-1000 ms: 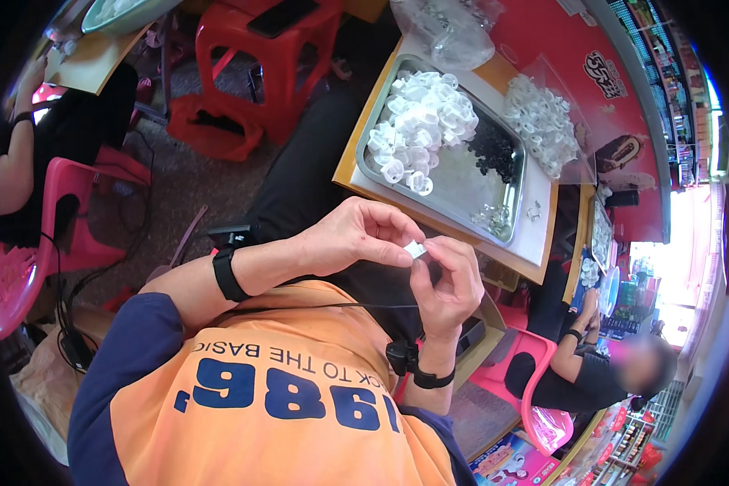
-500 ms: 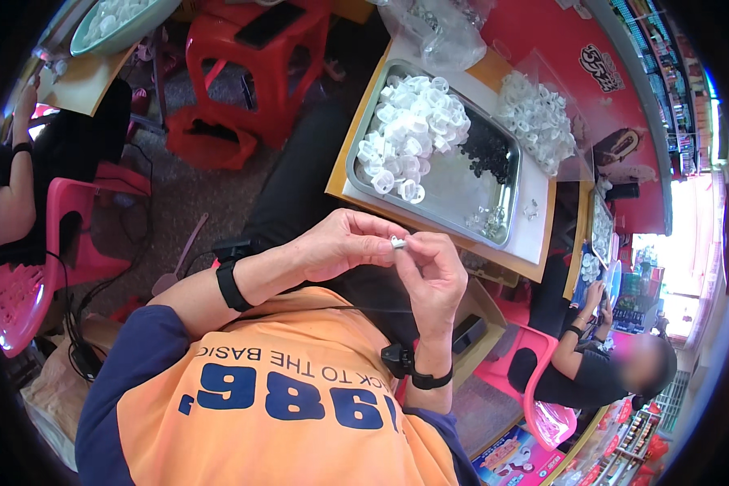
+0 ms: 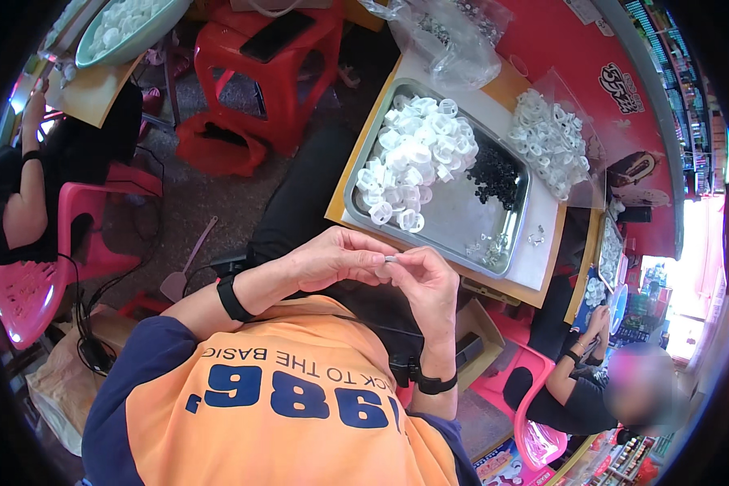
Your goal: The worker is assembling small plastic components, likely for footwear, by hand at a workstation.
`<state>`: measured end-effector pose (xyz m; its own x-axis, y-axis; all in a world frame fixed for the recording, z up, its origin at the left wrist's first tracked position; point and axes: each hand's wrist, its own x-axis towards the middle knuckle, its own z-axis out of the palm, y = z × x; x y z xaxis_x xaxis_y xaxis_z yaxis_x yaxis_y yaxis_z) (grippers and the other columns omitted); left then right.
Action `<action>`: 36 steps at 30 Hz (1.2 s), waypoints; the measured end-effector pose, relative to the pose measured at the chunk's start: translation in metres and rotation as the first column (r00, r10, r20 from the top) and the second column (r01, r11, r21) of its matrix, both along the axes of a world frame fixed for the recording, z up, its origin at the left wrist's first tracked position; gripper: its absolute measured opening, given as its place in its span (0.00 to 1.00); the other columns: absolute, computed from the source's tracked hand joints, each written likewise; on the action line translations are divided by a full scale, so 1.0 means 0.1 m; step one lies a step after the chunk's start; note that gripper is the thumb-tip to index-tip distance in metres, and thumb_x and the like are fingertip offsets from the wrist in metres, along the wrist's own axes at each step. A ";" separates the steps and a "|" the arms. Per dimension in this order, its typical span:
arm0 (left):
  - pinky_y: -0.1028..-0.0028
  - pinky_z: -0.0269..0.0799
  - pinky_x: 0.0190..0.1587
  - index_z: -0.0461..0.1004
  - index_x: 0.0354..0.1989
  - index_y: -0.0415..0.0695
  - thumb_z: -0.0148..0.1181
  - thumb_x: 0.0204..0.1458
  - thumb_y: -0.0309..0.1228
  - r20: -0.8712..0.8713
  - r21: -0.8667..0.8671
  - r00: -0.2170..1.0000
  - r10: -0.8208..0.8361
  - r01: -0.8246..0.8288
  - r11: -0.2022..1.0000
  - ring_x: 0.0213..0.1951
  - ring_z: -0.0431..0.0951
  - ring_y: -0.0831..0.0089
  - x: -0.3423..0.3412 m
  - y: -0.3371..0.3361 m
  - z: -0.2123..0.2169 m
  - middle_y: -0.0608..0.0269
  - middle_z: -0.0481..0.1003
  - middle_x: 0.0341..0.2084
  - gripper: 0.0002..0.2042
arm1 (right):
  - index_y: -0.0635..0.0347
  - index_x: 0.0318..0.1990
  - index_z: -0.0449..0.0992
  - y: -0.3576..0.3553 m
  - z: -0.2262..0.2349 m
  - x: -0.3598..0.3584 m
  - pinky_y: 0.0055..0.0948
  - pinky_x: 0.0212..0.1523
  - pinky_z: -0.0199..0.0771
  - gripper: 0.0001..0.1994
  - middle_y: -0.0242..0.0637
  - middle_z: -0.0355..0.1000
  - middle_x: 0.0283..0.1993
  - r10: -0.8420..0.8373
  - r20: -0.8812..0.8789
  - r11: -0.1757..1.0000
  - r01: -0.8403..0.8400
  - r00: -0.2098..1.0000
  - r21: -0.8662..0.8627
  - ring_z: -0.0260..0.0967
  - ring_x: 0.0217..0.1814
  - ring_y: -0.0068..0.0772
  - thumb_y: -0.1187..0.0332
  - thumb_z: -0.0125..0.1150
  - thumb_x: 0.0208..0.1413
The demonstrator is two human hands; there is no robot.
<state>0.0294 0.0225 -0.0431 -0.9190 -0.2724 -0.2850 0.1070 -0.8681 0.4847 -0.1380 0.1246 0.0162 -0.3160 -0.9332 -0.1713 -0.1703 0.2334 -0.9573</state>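
Note:
In front of my body, my left hand [image 3: 332,257] and my right hand [image 3: 427,285] meet with their fingertips pinched on one small white plastic piece [image 3: 390,259]. Most of that piece is covered by the fingers. Just beyond the hands lies a metal tray [image 3: 449,217]. Heaped on its left side are white and clear ring-like plastic parts [image 3: 417,154]. Small black parts [image 3: 494,174] lie at the tray's right, and tiny clear pieces [image 3: 489,249] sit in its near right corner.
A clear bag of white parts [image 3: 549,142] rests right of the tray, another plastic bag [image 3: 454,49] behind it. A red stool [image 3: 271,81] bearing a phone stands at far left. Co-workers sit on pink chairs [image 3: 97,231] on both sides. An open cardboard box [image 3: 482,336] is below the table.
The white piece has been turned between my fingertips and shows less now. Both hands sit slightly lower in the picture, and the view has shifted a little.

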 end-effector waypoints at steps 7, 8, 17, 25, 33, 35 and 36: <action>0.69 0.79 0.51 0.74 0.52 0.34 0.62 0.58 0.30 0.051 -0.025 0.988 0.146 -0.144 0.989 0.44 0.81 0.69 -0.09 -0.06 0.08 0.56 0.79 0.41 0.16 | 0.63 0.37 0.79 -0.17 0.17 0.02 0.23 0.34 0.76 0.08 0.35 0.74 0.36 -0.093 -0.279 0.982 0.041 0.956 -0.185 0.75 0.34 0.23 0.80 0.69 0.49; 0.69 0.79 0.51 0.75 0.51 0.34 0.62 0.59 0.29 0.024 0.011 0.986 0.166 -0.166 0.986 0.43 0.82 0.69 -0.10 -0.06 0.08 0.56 0.79 0.41 0.15 | 0.62 0.37 0.79 -0.18 0.15 -0.02 0.25 0.34 0.76 0.08 0.36 0.73 0.36 -0.063 -0.456 0.957 -0.075 0.888 -0.280 0.75 0.35 0.27 0.80 0.69 0.49; 0.73 0.80 0.46 0.78 0.46 0.38 0.62 0.59 0.33 0.150 -0.008 0.978 0.143 -0.143 0.990 0.41 0.82 0.70 -0.21 -0.03 0.22 0.60 0.80 0.37 0.13 | 0.64 0.38 0.76 -0.22 0.16 -0.27 0.34 0.36 0.75 0.09 0.40 0.72 0.37 0.110 -0.678 0.889 -0.377 0.727 -0.260 0.73 0.37 0.41 0.80 0.67 0.48; 0.72 0.81 0.45 0.79 0.44 0.35 0.62 0.59 0.33 0.170 0.049 0.975 0.144 -0.154 0.987 0.38 0.83 0.67 -0.25 0.01 0.18 0.57 0.80 0.35 0.13 | 0.65 0.38 0.74 -0.19 0.07 -0.37 0.36 0.40 0.74 0.09 0.42 0.71 0.38 0.119 -0.722 0.852 -0.443 0.681 -0.278 0.72 0.39 0.43 0.80 0.65 0.49; 0.72 0.81 0.46 0.80 0.43 0.35 0.62 0.59 0.33 0.206 0.054 0.972 0.110 -0.123 0.991 0.38 0.83 0.68 -0.29 0.06 0.18 0.57 0.80 0.35 0.12 | 0.65 0.38 0.73 -0.12 0.01 -0.42 0.37 0.39 0.73 0.10 0.42 0.70 0.36 0.128 -0.717 0.850 -0.448 0.685 -0.277 0.70 0.38 0.43 0.80 0.65 0.48; 0.71 0.80 0.47 0.80 0.43 0.36 0.62 0.59 0.33 0.205 0.023 0.973 0.104 -0.111 0.994 0.39 0.82 0.68 -0.31 0.07 0.18 0.58 0.80 0.35 0.12 | 0.65 0.38 0.73 -0.12 0.00 -0.40 0.37 0.39 0.73 0.10 0.42 0.70 0.36 0.123 -0.702 0.853 -0.436 0.701 -0.286 0.70 0.38 0.43 0.81 0.65 0.48; 0.71 0.80 0.47 0.80 0.43 0.36 0.62 0.59 0.33 0.206 0.024 0.973 0.102 -0.109 0.994 0.39 0.82 0.68 -0.30 0.07 0.18 0.58 0.80 0.35 0.12 | 0.65 0.38 0.73 -0.12 0.00 -0.39 0.37 0.38 0.73 0.09 0.42 0.70 0.35 0.124 -0.684 0.861 -0.421 0.719 -0.286 0.71 0.38 0.43 0.81 0.65 0.48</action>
